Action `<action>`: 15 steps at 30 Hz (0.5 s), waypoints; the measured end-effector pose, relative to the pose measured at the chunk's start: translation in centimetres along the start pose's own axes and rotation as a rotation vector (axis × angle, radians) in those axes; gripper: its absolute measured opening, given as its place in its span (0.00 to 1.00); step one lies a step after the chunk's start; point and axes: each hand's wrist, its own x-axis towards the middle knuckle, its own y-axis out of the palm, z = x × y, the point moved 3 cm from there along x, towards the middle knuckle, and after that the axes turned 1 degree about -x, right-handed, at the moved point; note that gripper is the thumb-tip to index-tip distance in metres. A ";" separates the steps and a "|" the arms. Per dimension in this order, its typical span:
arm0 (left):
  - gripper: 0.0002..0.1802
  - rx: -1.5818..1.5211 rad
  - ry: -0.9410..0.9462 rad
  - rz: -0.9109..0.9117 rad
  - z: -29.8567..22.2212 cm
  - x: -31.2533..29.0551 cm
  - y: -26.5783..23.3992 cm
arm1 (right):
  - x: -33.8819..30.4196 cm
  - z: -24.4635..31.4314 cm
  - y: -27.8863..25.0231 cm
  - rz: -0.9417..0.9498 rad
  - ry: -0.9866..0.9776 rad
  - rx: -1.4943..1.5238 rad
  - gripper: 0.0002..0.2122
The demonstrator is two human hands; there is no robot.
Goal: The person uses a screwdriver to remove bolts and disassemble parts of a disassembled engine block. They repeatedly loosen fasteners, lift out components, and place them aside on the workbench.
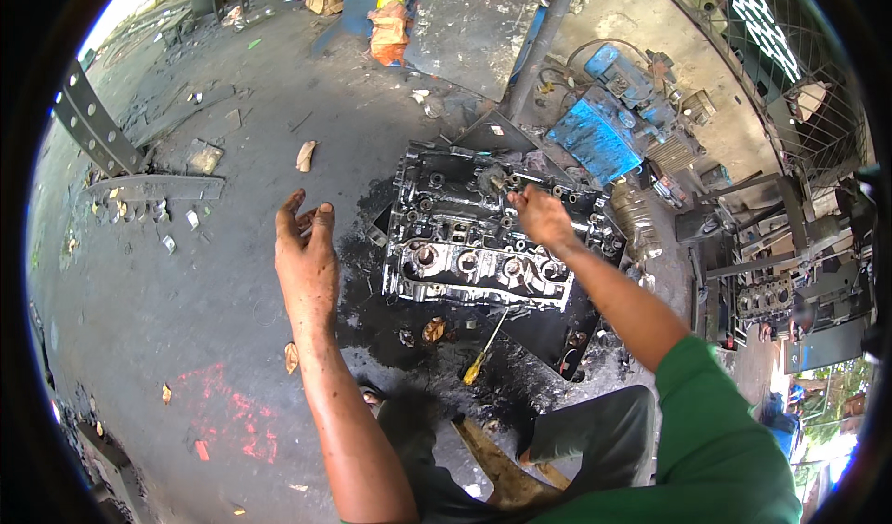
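A greasy, black-and-silver engine cylinder head point(446, 287) lies on the dark, oil-stained floor in front of me. Over its far right part, my right hand point(541, 216) is closed around the short handle of a small brush point(492, 180). The brush's dark, blurred tip meets the blackened surface. To the left of the metal part, my left hand point(307, 259) hangs in the air, holding nothing, with thumb and fingers apart. A screwdriver point(476, 366) with a yellow handle lies on the near side, its shaft pointing at the cylinder head's edge.
A blue, dirty machine with a motor point(595, 134) stands at the far right, close to a slanted metal pole point(548, 36). An orange sack point(388, 33) sits at the back. On the left rises a perforated metal post point(98, 124). Dry leaves point(433, 330) and scraps litter the floor.
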 end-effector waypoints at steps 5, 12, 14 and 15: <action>0.26 -0.055 0.013 0.082 -0.3 -1.5 1.4 | -2.6 -2.8 5.0 0.021 0.217 0.165 0.25; 0.26 0.001 0.029 0.047 -0.6 -1.8 1.6 | -3.1 -2.3 6.2 -0.310 0.120 0.309 0.20; 0.26 0.009 0.025 0.058 -0.6 -1.7 1.9 | -3.0 -3.2 6.7 -0.236 0.229 0.234 0.20; 0.26 0.001 0.003 0.077 -0.5 -1.7 2.2 | -3.2 -3.5 6.6 -0.282 0.192 0.153 0.20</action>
